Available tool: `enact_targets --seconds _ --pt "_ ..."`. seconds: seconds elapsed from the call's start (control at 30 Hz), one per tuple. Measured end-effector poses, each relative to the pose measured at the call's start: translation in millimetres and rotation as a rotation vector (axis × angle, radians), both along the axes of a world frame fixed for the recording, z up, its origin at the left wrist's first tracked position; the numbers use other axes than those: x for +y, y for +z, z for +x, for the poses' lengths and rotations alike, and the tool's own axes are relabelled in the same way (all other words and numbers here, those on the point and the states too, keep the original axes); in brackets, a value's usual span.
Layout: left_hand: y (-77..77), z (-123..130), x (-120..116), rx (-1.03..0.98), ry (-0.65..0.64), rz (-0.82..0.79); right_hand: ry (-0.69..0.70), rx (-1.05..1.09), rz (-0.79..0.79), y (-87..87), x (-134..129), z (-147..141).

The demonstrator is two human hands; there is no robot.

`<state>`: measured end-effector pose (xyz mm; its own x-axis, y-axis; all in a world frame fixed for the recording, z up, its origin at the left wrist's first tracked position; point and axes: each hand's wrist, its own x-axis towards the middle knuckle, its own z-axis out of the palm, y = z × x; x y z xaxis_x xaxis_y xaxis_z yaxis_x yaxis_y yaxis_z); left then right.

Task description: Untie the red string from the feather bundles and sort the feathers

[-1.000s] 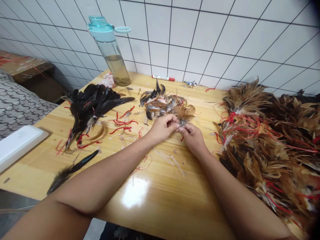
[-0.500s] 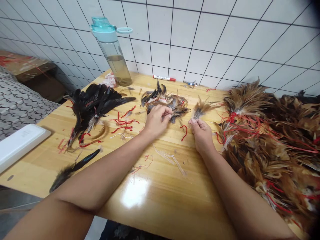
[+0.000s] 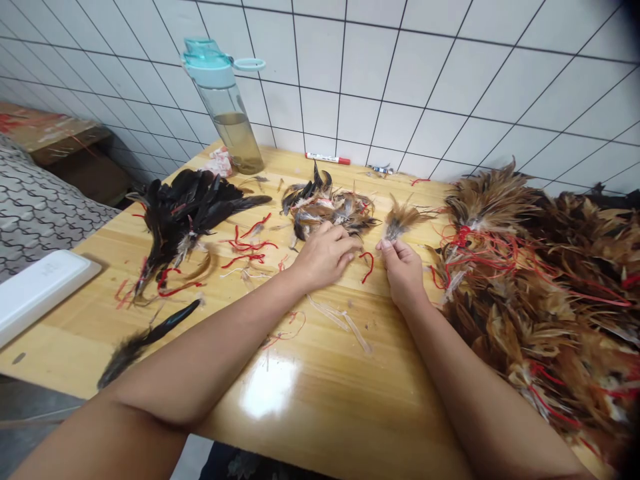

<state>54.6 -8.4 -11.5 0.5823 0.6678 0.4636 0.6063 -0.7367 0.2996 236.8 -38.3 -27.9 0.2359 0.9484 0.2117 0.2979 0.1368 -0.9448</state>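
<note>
My right hand (image 3: 401, 268) pinches a small bunch of brown feathers (image 3: 401, 219) by its quill ends, the tips fanning out away from me. To its left, my left hand (image 3: 327, 255) rests palm down with fingers spread at the near edge of a loose pile of mixed feathers (image 3: 325, 201); its fingertips touch the table or the lowest feathers, I cannot tell which. A short red string (image 3: 368, 267) lies between my two hands.
Black feathers (image 3: 193, 207) lie heaped on the left, and brown feather bundles (image 3: 540, 287) tied with red string fill the right. A water bottle (image 3: 235, 127) and a red-capped marker (image 3: 327, 159) stand and lie near the tiled wall. A white box-like object (image 3: 47, 290) sits front left.
My left hand has come down and slightly right from the feather pile, its fingers going from a pinch to spread. The right hand keeps its bunch in nearly the same place.
</note>
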Motion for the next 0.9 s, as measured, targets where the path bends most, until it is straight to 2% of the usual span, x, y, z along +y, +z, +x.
enact_targets --seconds 0.13,0.2,0.4,0.6,0.7,0.83,0.9 --pt "0.2 5.7 -6.6 0.06 -0.097 -0.028 -0.049 0.074 -0.006 4.0 -1.0 -1.6" --pt "0.0 6.9 -7.4 0.051 -0.107 -0.039 -0.057 0.072 -0.017 5.0 -1.2 -1.6" --pt "-1.0 4.9 -3.3 -0.074 0.014 -0.033 -0.056 0.053 -0.015 5.7 -1.5 -1.7" --pt "-4.3 9.7 -6.1 0.053 0.021 -0.084 -0.034 0.045 -0.022 7.2 -2.7 -4.6" --pt "-4.5 12.9 -8.7 0.066 -0.026 -0.083 -0.033 0.019 -0.025 7.4 -2.9 -5.3" --pt "-2.5 13.5 -10.7 0.039 -0.153 -0.07 -0.04 -0.003 -0.028 7.1 -2.8 -5.4" --pt "-1.4 11.4 -8.8 -0.013 -0.156 -0.07 -0.04 -0.013 -0.023 7.0 -2.9 -5.5"
